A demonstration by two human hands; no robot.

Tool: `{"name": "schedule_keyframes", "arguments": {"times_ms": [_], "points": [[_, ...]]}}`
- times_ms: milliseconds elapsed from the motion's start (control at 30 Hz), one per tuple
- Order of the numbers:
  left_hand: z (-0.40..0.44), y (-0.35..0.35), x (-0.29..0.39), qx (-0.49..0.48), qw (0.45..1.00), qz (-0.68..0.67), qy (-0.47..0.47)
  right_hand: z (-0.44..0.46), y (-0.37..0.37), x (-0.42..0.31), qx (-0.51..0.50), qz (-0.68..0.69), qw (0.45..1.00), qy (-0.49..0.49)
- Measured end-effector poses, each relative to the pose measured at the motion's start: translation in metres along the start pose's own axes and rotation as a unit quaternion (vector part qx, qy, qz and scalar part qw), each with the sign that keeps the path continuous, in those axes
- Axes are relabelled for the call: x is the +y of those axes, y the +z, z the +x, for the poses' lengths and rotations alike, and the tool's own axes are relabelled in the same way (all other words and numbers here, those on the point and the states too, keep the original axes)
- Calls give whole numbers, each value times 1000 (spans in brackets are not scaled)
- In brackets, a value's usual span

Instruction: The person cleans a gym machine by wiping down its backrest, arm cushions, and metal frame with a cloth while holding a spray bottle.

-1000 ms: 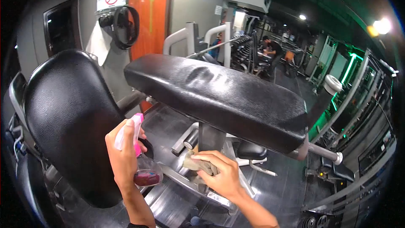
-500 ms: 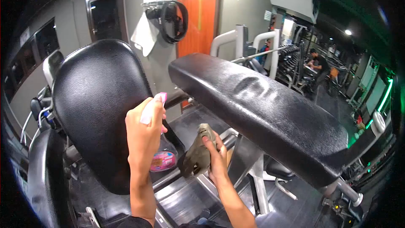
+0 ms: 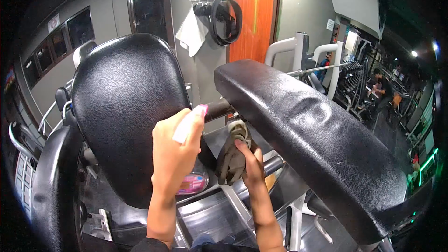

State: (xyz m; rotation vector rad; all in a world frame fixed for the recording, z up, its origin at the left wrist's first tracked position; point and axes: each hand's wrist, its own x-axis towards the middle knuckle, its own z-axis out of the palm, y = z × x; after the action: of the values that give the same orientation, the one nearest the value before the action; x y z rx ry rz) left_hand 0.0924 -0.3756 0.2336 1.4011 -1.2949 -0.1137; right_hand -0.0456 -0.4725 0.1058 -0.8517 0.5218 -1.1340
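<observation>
My left hand [image 3: 175, 144] is closed round the neck of a spray bottle with a white and pink trigger head [image 3: 187, 128]. The clear lower part of the bottle [image 3: 193, 183], with its pink label, shows below my wrist. It is held in front of the lower right side of a black padded backrest [image 3: 126, 79]. In my right hand [image 3: 252, 158] is a crumpled grey-olive cloth [image 3: 232, 156], gripped with the thumb on top. The cloth hangs just left of and below a long black pad [image 3: 303, 112], apart from it.
Another black pad [image 3: 53, 182] stands at the left. A metal frame [image 3: 235, 205] runs below my hands. On the wall hang a white towel [image 3: 192, 32] and a black belt [image 3: 226, 21], beside an orange door [image 3: 252, 14]. A person [image 3: 383, 91] is at the far right.
The view has turned left, so the surroundings sit further right. The cloth is a little higher and turned more upright. Both hands keep their hold.
</observation>
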Motion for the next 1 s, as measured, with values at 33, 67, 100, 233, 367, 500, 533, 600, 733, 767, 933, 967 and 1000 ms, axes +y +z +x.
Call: {"name": "schedule_keyframes", "arguments": {"times_ms": [33,67,100,233,367,500,533,600,733,767,933,967,1000], "points": [[-3,-5,0,-1,1000,-24,-11,8,1,2,-26,-18,999,-12],[-5,-10,1,-3,999,-47,-22,13,7,0,-28,-18,999,-9],[-7,-16,3,4,999,-41,-25,20,14,-3,-58,-15,998,-15],[-6,-33,1,13,999,-38,-8,65,49,-9,-173,108,977,57],[-1,-37,-3,10,996,-83,-34,117,78,-2,-328,332,883,47],[-1,-39,-1,-1,994,-102,-44,138,85,9,-183,13,967,-176],[-1,-39,-3,-1,994,-102,-44,137,79,11,-183,13,967,-176],[-1,-40,-5,-4,993,-110,-32,134,63,13,-329,368,867,75],[-3,-45,-7,-18,993,-111,-28,93,58,25,-385,493,780,24],[-3,-45,-6,-20,994,-105,-33,77,68,10,-310,546,777,51],[-6,-45,-7,-21,993,-112,-36,110,65,10,-368,449,814,33],[-6,-44,-6,-21,993,-113,-37,128,65,12,-454,452,767,36],[-6,-45,-7,-22,992,-115,-38,146,71,10,-536,451,712,39]]}}
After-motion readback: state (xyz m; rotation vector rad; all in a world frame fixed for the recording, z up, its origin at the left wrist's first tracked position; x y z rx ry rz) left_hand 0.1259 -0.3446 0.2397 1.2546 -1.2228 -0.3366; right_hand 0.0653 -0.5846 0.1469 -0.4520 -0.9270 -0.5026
